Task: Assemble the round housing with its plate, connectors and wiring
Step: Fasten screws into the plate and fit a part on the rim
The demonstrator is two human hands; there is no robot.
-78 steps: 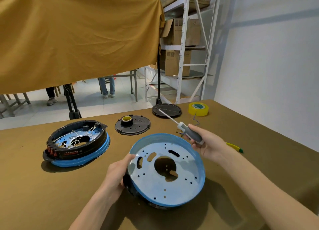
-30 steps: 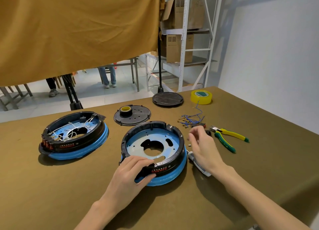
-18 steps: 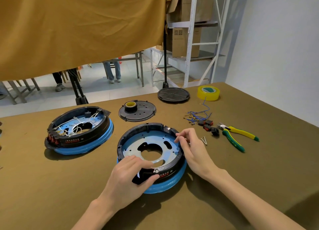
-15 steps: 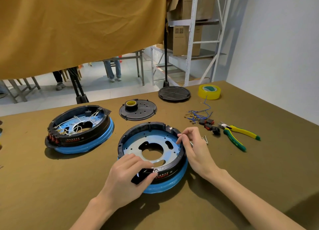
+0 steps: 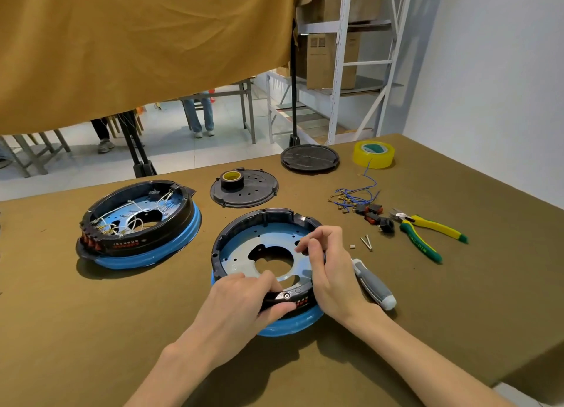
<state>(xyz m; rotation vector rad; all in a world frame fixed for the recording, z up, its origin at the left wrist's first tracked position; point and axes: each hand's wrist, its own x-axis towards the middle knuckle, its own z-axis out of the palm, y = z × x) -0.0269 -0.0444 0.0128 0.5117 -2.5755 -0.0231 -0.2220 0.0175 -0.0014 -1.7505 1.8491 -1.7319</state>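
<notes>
— The hands? The left hand (image 5: 244,303) grips the near rim of the round black-and-blue housing (image 5: 265,269) at the table's middle, thumb outside, fingers over the edge. The right hand (image 5: 328,266) hovers above the perforated blue metal plate (image 5: 244,254) inside, thumb and forefinger pinched — on a screw, perhaps; too small to tell.

— The risk?

— If it's a screw, it could drop through the plate's big centre hole, or the housing could twist if the left hand slackens. The grey-handled screwdriver (image 5: 374,284) lies just beside the right wrist — easily knocked.

Both hands (image 5: 244,300) on round housing (image 5: 244,232)
</notes>
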